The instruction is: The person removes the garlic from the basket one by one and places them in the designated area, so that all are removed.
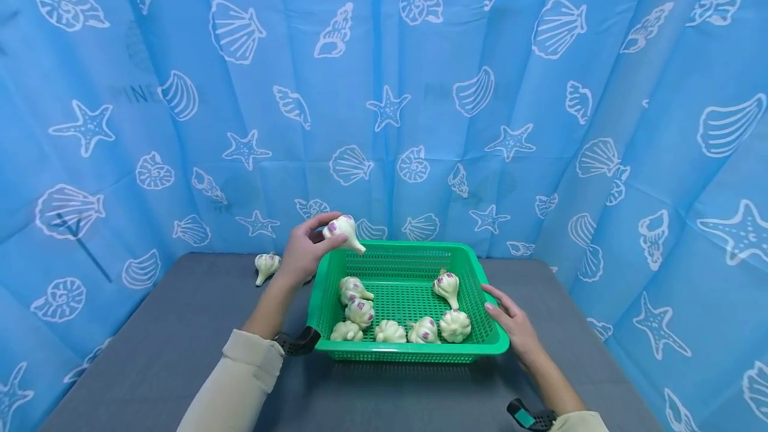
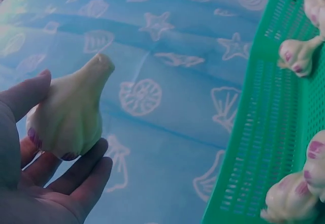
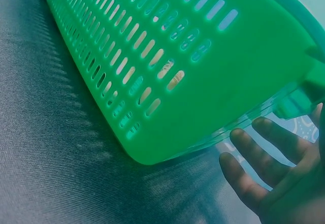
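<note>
My left hand holds a white garlic bulb with purple patches above the basket's back left corner. In the left wrist view, the thumb lies on one side of this garlic bulb and the fingers curl under it. The green plastic basket stands on the table with several garlic bulbs inside, mostly along its near and left sides. At the basket's right side, my right hand has its fingers extended along the rim. The right wrist view shows those fingers spread beside the basket wall.
Another garlic bulb lies on the grey table left of the basket, just past my left forearm. A blue curtain with white shell prints hangs behind the table and along its sides.
</note>
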Demonstrator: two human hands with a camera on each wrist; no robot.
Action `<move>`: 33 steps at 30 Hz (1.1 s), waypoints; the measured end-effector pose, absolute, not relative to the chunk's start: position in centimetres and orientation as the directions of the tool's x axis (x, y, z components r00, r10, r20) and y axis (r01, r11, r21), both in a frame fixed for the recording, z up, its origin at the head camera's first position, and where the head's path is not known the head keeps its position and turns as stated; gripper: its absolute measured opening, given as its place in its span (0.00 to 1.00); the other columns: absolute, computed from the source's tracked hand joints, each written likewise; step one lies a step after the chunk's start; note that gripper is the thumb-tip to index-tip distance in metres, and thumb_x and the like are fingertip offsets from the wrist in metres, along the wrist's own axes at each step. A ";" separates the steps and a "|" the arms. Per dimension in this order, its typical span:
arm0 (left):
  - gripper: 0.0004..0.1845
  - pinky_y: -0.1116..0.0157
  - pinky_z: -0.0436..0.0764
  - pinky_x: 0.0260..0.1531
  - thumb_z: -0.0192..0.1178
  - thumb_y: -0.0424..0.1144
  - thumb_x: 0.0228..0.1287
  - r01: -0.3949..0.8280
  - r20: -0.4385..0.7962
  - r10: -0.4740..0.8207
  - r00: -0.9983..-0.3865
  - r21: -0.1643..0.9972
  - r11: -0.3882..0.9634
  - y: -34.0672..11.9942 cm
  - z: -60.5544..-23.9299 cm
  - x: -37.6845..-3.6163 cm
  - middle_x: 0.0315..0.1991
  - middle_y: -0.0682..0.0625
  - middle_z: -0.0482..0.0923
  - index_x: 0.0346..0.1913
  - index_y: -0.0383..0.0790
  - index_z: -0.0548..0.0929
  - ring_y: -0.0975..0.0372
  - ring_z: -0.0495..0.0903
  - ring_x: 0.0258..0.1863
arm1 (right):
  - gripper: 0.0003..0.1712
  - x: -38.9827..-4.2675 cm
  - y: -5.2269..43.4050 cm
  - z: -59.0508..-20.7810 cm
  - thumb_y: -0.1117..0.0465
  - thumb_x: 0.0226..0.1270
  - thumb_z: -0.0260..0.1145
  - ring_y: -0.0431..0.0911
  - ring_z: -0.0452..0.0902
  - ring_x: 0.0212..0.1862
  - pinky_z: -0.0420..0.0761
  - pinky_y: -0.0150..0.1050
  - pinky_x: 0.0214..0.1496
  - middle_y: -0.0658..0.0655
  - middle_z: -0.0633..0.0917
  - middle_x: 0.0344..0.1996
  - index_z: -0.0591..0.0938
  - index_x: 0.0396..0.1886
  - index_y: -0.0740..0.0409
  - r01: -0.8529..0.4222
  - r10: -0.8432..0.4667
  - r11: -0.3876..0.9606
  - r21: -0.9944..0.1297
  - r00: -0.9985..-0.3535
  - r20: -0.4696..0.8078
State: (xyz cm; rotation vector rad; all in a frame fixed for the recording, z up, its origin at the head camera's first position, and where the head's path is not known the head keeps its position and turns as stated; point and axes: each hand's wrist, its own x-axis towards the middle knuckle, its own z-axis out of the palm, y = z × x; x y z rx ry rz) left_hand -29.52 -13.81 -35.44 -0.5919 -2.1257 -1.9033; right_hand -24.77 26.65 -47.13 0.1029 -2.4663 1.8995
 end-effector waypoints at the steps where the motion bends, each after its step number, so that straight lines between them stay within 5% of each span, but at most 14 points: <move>1: 0.23 0.69 0.81 0.37 0.65 0.35 0.64 0.442 0.432 0.119 -0.894 0.894 0.070 -14.2 -35.5 -29.3 0.57 0.38 0.73 0.62 0.35 0.77 0.60 0.81 0.41 | 0.30 -24.8 26.7 -47.1 0.52 0.78 0.53 0.49 0.75 0.56 0.79 0.34 0.46 0.69 0.64 0.69 0.62 0.74 0.55 -0.068 -0.035 0.249 -0.966 -0.997 0.061; 18: 0.23 0.73 0.80 0.38 0.62 0.23 0.62 0.449 0.399 -0.324 -0.858 0.888 -0.096 -19.0 -39.9 -27.8 0.49 0.50 0.76 0.60 0.25 0.74 0.66 0.81 0.41 | 0.31 -24.7 26.7 -47.5 0.53 0.78 0.54 0.47 0.81 0.50 0.82 0.38 0.43 0.72 0.66 0.66 0.61 0.74 0.58 -0.100 -0.045 0.213 -0.972 -0.995 0.093; 33: 0.28 0.75 0.76 0.49 0.65 0.38 0.65 0.215 0.155 -0.425 -0.892 0.972 -0.096 -21.6 -47.3 -28.9 0.64 0.42 0.67 0.67 0.35 0.71 0.59 0.71 0.58 | 0.31 -24.9 26.8 -47.3 0.54 0.78 0.53 0.49 0.82 0.49 0.82 0.39 0.43 0.71 0.66 0.67 0.60 0.75 0.56 -0.070 -0.047 0.194 -0.978 -0.997 0.062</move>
